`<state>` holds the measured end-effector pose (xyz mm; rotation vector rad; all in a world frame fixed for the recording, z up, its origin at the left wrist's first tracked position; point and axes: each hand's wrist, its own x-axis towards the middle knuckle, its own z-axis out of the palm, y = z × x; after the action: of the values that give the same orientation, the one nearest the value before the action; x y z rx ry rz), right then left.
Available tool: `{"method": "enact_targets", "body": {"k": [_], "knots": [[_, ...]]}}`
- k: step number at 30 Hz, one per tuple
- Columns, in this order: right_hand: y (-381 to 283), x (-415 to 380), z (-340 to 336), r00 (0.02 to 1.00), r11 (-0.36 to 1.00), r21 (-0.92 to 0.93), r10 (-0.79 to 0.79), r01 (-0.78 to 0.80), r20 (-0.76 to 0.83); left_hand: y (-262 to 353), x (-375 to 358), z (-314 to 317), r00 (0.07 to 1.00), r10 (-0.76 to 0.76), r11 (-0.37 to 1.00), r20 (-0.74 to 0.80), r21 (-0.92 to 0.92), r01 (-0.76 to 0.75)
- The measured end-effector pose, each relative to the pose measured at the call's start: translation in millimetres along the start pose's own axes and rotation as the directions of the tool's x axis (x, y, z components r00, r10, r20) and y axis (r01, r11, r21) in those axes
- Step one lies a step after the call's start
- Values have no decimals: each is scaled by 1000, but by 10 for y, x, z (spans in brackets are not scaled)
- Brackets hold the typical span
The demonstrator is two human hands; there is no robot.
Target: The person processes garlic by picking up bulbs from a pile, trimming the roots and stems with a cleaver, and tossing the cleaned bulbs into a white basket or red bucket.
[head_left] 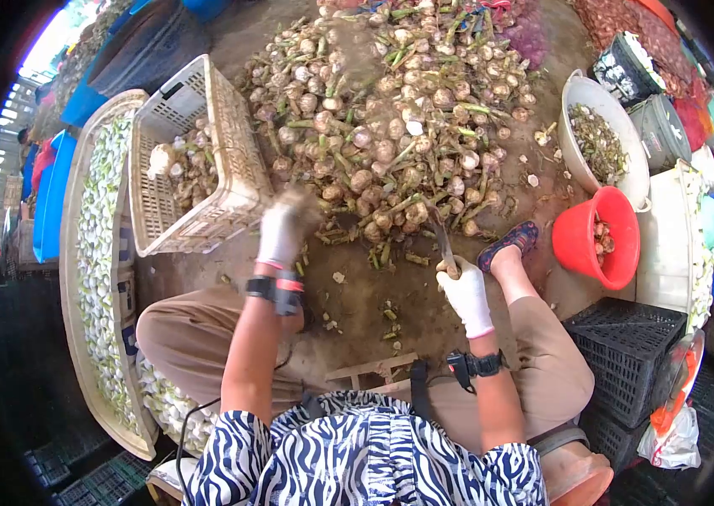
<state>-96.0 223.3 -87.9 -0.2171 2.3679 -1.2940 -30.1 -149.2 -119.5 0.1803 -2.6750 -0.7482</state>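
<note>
My right hand [465, 295], in a white glove, is closed round the handle of a knife [442, 236]. Its blade points up towards the near edge of a big heap of garlic-like bulbs [382, 126] with cut green stems. My left hand [282, 229], gloved too, is beside the near corner of a white plastic crate [234, 190]. Motion smears its fingers, so whether anything is in them does not show. Inside the crate lie several bulbs [192, 164], mostly at its far end.
A red bucket [568, 236] and a large pale basin [574, 118] of scraps stand to the right. Black crates [627, 325] are stacked nearer. Long trays of white-green pieces [104, 253] line the left. Stem bits [390, 314] litter the floor by my feet.
</note>
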Motion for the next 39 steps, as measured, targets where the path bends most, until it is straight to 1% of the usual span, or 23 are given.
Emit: {"method": "enact_targets", "body": {"k": [1, 2, 4, 6, 7, 8, 12, 14, 16, 18, 20, 21, 24, 26, 28, 29, 31, 32, 33, 34, 36, 38, 39], "knots": [[-79, 4, -40, 1000, 1000, -8, 7, -7, -5, 262, 15, 323, 932, -316, 891, 177, -283, 356], [-149, -7, -65, 1000, 998, 55, 13, -12, -26, 509, 60, 638, 742, -521, 587, 421, -454, 670], [-157, -44, -63, 999, 994, 106, 31, -27, -44, 462, -25, 1433, 915, -308, 945, 261, -31, 326], [-129, -58, -90, 998, 991, 128, 40, -33, -55, 631, 60, 1677, 807, -401, 912, 434, 108, 395], [-99, -49, -77, 997, 996, 85, -4, 11, -83, 606, 73, 1859, 870, -347, 933, 351, 222, 283], [-101, -42, -76, 996, 997, 82, 14, -7, -83, 545, 123, 1999, 821, -402, 914, 406, 228, 335], [-22, 29, -2, 982, 995, 92, -21, 39, -189, 861, 329, 1622, 830, -381, 914, 408, 32, 404], [-54, 63, 28, 969, 981, 176, -32, 77, -246, 1131, 363, 1337, 761, -246, 851, 600, -242, 465], [93, 116, 156, 971, 908, 403, -13, 112, -240, 1492, 383, 1016, 744, -71, 797, 665, -410, 443], [-31, 92, 123, 948, 881, 424, -80, 213, -309, 1601, 266, 1011, 839, 79, 632, 539, -678, 376], [-84, 79, -10, 948, 823, 530, -29, 203, -318, 1864, 281, 737, 869, 189, 666, 458, -710, 230], [-115, 83, -83, 941, 821, 522, -51, 230, -335, 2019, 293, 529, 849, 183, 796, 496, -582, 169], [-162, -58, -179, 962, 803, 570, -15, 173, -271, 2277, 263, 302, 935, 195, 952, 298, -286, -107], [-295, -154, -211, 953, 780, 607, 46, 153, -299, 2345, 183, 262, 960, 167, 952, 224, -292, -98], [-476, -278, -271, 977, 786, 594, -51, 168, -209, 2297, 103, 232, 956, 153, 890, 249, -455, -24], [-449, -317, -246, 966, 840, 496, -115, 219, -231, 2374, 112, 25, 879, 31, 825, 476, -508, 246], [-548, -427, -292, 912, 927, 186, -256, 325, -319, 2316, 40, -93, 923, 3, 748, 385, -614, 254], [-774, -535, -402, 870, 916, -94, -401, 391, -287, 2262, 17, -152, 933, -25, 721, 359, -640, 266], [-852, -611, -427, 830, 849, -224, -520, 478, -203, 2195, -12, -180, 939, -34, 778, 343, -580, 240], [-909, -686, -425, 777, 756, -343, -621, 557, -107, 2080, -57, -166, 870, -51, 662, 490, -636, 397], [-1023, -818, -360, 732, 627, -488, -680, 607, 37, 2014, -129, -91, 949, 17, 587, 316, -771, 247], [-1087, -879, -286, 733, 572, -560, -673, 600, 97, 1920, -212, -75, 941, -13, 553, 337, -782, 288], [-1078, -883, -250, 739, 581, -553, -667, 597, 97, 1981, -195, -225, 948, 11, 685, 317, -693, 224]]}}
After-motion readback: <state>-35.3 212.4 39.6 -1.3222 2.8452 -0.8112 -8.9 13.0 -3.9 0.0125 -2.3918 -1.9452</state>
